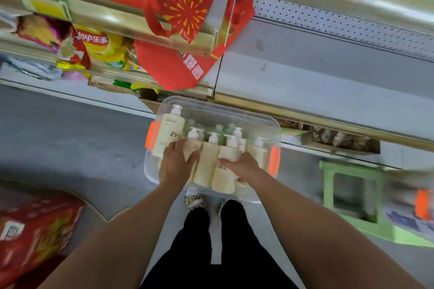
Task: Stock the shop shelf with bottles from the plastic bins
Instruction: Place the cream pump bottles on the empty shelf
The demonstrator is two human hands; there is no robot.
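Both hands reach down into a clear plastic bin (pixel 234 110) with orange latches that sits on the floor, just ahead of the person's patterned slippers (pixel 195 202). The left hand (pixel 175 164) lies over the cream pump bottles (pixel 206 162) at the bin's left side, fingers curled down on one of them beside the large cream bottle (pixel 168 134) lettered ZY; whether it truly grips cannot be told. The right hand (pixel 242 166) is wrapped around a cream bottle (pixel 224 178) at the near right of the bin, thumb across its front. Beyond both hands stand green pump bottles (pixel 219 130) at the bin's far side. Further ahead of the hands is the grey shelf (pixel 305 77), bare to the right, with a red bag (pixel 178 30) hanging to the left. A green stool (pixel 328 185) stands well right of the right hand
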